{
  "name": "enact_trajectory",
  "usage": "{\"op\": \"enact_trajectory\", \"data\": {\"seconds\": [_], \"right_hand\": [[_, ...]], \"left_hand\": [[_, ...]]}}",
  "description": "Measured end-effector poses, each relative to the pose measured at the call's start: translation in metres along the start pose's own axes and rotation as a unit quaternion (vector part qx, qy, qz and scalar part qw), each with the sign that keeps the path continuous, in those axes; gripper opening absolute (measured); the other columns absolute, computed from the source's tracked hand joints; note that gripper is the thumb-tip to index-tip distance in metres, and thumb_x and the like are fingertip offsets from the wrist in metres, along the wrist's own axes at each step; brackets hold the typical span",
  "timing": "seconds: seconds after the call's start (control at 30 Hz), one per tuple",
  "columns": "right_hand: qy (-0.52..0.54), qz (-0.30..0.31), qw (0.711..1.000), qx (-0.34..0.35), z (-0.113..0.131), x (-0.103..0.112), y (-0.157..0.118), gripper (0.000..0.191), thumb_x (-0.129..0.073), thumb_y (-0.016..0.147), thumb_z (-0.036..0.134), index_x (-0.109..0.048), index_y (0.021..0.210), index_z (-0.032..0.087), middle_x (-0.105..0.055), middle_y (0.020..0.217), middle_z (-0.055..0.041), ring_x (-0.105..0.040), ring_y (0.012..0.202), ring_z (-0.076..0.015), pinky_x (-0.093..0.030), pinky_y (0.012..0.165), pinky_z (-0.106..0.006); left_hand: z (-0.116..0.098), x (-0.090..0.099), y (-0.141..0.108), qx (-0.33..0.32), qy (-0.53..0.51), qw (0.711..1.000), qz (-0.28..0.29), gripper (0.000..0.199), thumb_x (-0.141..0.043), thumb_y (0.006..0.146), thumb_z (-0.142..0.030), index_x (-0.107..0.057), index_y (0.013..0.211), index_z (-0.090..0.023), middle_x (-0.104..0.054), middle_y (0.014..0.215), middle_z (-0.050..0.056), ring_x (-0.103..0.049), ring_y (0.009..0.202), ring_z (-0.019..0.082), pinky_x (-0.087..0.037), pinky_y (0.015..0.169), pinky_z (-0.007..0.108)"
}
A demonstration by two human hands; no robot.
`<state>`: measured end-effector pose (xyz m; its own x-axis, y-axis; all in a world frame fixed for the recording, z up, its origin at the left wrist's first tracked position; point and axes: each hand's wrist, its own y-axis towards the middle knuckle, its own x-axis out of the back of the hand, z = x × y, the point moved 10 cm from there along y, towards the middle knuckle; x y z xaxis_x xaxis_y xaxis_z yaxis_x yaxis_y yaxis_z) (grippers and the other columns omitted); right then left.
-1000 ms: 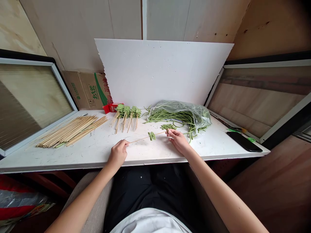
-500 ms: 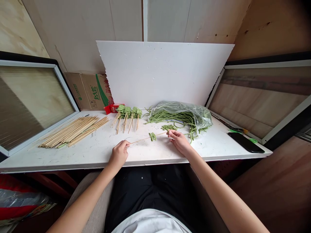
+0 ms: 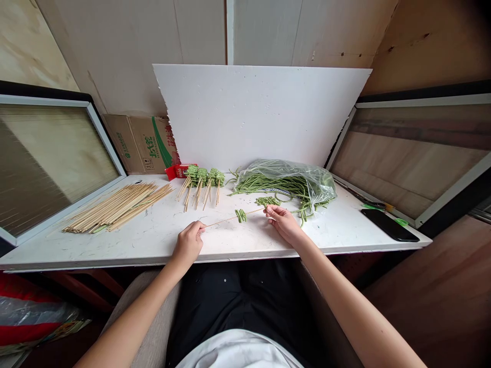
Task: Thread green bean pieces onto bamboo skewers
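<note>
My left hand [image 3: 190, 239] is closed round the lower end of a thin wooden skewer [image 3: 220, 222]. Several short pieces of green long bean [image 3: 241, 215] are threaded near its middle. At the skewer's far end, the thumb and fingertips of my right hand [image 3: 282, 222] pinch a small green bean piece [image 3: 265, 207], mostly covered by the fingers. Just behind that hand is a small pile of cut bean pieces [image 3: 267, 201] on the white table [image 3: 230, 243].
Loose skewers [image 3: 115, 207] lie at the left. Filled bean skewers [image 3: 205, 177] rest by a red box [image 3: 174, 171]. A clear bag of long beans [image 3: 286, 179] sits at the back. A black phone [image 3: 389, 225] lies at the right, near a white board [image 3: 261, 112] standing behind.
Both hands and the skewer stay almost in the same place. The whole view has shifted very slightly.
</note>
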<state>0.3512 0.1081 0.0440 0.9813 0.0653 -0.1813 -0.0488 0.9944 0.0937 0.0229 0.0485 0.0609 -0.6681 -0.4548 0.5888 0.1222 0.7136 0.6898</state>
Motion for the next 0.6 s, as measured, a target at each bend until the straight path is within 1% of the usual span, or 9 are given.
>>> {"op": "enact_trajectory", "data": {"seconds": [0.13,0.33,0.6], "right_hand": [[0.005,0.003,1.000,-0.001,-0.0001,0.0002,0.0001,0.046,-0.090,0.066,0.059,-0.072,0.084,0.021,-0.064,0.090,-0.0015,-0.051,0.074,-0.0130,-0.045,0.066,-0.024],[0.014,0.013,1.000,-0.001,-0.0001,-0.0013,0.0003,0.043,-0.090,0.068,0.057,-0.075,0.084,0.021,-0.065,0.088,-0.0022,-0.051,0.072,-0.0125,-0.046,0.066,-0.026],[0.006,-0.006,1.000,0.006,-0.0019,0.0018,0.0011,0.042,-0.089,0.067,0.059,-0.076,0.081,0.021,-0.068,0.089,-0.0033,-0.053,0.073,-0.0136,-0.046,0.067,-0.028]], "left_hand": [[0.0010,-0.0005,-0.0005,0.002,0.001,1.000,0.001,0.030,-0.041,0.082,0.001,-0.059,0.088,-0.023,-0.072,0.087,0.003,-0.072,0.086,0.019,-0.054,0.073,0.028],[0.0031,-0.0012,-0.0009,0.006,-0.002,1.000,0.002,0.032,-0.041,0.080,0.002,-0.060,0.087,-0.023,-0.071,0.085,0.003,-0.072,0.086,0.019,-0.054,0.073,0.027],[0.0040,-0.0044,-0.0011,0.007,-0.005,1.000,0.012,0.033,-0.041,0.076,0.004,-0.058,0.084,-0.023,-0.070,0.084,0.002,-0.072,0.086,0.018,-0.052,0.074,0.025]]}}
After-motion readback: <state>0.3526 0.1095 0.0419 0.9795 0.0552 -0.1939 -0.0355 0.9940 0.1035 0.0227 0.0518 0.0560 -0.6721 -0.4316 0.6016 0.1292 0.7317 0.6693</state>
